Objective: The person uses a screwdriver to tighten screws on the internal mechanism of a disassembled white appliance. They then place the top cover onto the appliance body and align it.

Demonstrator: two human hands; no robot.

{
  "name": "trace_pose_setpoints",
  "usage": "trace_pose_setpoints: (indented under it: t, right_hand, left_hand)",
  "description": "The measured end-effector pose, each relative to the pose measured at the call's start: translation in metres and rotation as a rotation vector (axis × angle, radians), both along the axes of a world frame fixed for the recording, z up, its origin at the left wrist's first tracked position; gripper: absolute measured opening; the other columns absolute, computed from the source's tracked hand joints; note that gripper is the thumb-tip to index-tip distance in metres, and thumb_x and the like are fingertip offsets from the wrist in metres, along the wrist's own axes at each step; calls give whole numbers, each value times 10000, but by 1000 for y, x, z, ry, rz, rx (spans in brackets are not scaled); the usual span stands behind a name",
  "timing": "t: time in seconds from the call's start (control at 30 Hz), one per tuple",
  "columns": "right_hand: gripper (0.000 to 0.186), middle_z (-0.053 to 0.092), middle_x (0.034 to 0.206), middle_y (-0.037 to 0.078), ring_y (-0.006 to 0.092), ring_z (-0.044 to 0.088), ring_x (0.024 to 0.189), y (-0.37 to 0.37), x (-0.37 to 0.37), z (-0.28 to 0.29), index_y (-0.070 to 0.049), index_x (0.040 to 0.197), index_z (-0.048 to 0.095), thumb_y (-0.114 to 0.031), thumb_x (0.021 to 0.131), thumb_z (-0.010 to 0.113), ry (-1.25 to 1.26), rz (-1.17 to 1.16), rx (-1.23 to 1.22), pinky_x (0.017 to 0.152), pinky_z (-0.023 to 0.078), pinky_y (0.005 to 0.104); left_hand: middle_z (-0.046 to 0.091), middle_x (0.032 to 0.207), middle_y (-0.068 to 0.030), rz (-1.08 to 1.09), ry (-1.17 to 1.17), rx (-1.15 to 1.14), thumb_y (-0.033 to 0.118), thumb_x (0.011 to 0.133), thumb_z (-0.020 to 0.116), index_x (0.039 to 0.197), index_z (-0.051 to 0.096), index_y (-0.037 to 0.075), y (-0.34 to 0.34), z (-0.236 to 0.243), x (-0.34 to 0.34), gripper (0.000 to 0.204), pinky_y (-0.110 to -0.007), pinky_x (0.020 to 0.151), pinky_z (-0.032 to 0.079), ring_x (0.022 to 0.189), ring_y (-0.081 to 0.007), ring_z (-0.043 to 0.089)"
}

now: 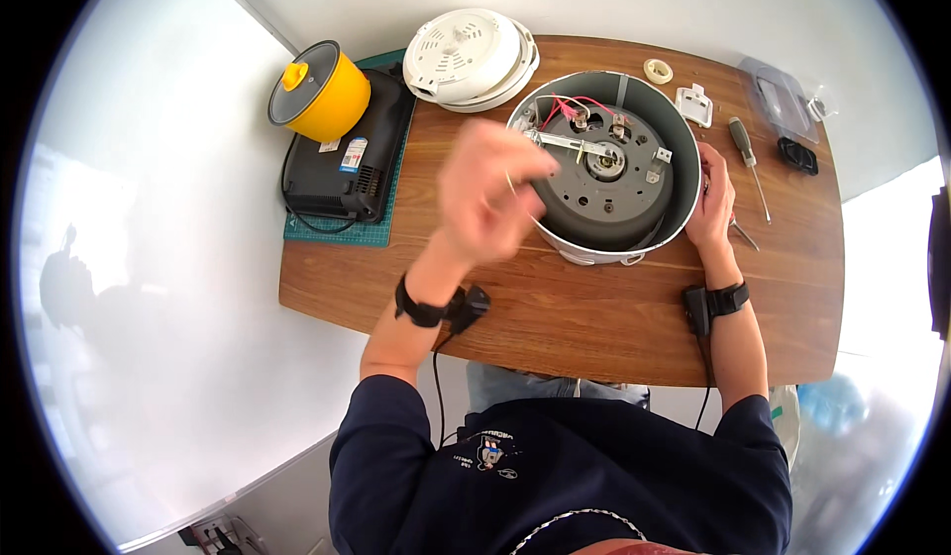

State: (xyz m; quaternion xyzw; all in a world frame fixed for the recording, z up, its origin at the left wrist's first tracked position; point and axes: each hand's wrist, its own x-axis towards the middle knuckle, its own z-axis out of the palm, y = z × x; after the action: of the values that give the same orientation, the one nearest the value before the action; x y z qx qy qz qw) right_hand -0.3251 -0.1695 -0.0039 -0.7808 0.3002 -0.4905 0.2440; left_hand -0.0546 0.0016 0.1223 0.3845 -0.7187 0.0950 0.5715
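An opened rice cooker housing (684,220), round with a pale outside, stands on the wooden table in front of me. Inside it show a grey metal plate (565,187), a metal lever strip (573,142) and red and white wires (570,109). My right hand (711,199) grips the housing's right side, fingers along its outer wall. My left hand (495,194) is raised at the housing's left edge, its fingers bent but smeared by motion. Whether it holds anything I cannot make out.
White vented round covers (464,55) are stacked at the back. Left is a black appliance (347,174) on a green mat (371,233), with a yellow lidded pot (337,95) on top. Right lie a screwdriver (741,141), a white plastic part (694,105), a ring (658,71) and a clear box (783,100).
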Motion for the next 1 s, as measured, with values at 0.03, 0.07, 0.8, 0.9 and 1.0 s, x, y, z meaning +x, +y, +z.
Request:
trace_pose_setpoints:
  t: [0.03, 0.07, 0.8, 0.9, 1.0]
  right_hand:
    - [301, 692, 1111, 182, 313, 692, 978, 0, -1, 0, 22, 1276, 587, 11, 981, 529, -4, -9, 4, 894, 541, 391]
    - [298, 692, 1111, 181, 307, 693, 975, 0, -1, 0, 23, 1274, 590, 11, 983, 527, -11, -12, 9, 891, 543, 386]
    - [250, 725, 1033, 139, 220, 706, 880, 1, 0, 2, 17, 1239, 626, -48, 1005, 568, -50, 9, 24, 815, 559, 337]
    - [234, 723, 1009, 142, 231, 707, 873, 3, 0, 4, 17, 1221, 628, -39, 1002, 566, -53, 17, 33, 811, 559, 342]
    - [213, 723, 990, 150, 250, 713, 877, 3, 1, 6, 16, 1198, 627, -28, 998, 566, -45, 16, 31, 811, 557, 348]
  left_hand:
    - [670, 920, -89, 92, 218, 61, 20, 924, 669, 999, 698, 36, -4, -2, 11, 82, -322, 683, 487, 798, -200, 628]
    - [661, 922, -89, 302, 172, 78, -24, 930, 655, 1000, 683, 20, -16, -3, 32, 88, -303, 691, 488, 777, -184, 613]
    - [444, 1606, -124, 986, -502, 616, 490, 972, 638, 1535, 472, 187, -113, -85, 122, 661, -651, 1136, 331, 1404, -500, 428]
    - [490, 1583, -90, 928, -392, 583, 452, 972, 647, 1498, 524, 168, -109, -78, 125, 611, -619, 1137, 341, 1393, -466, 459]
    - [533, 1550, -75, 869, -305, 549, 421, 964, 662, 1456, 572, 152, -105, -71, 130, 568, -588, 1144, 342, 1379, -439, 486]
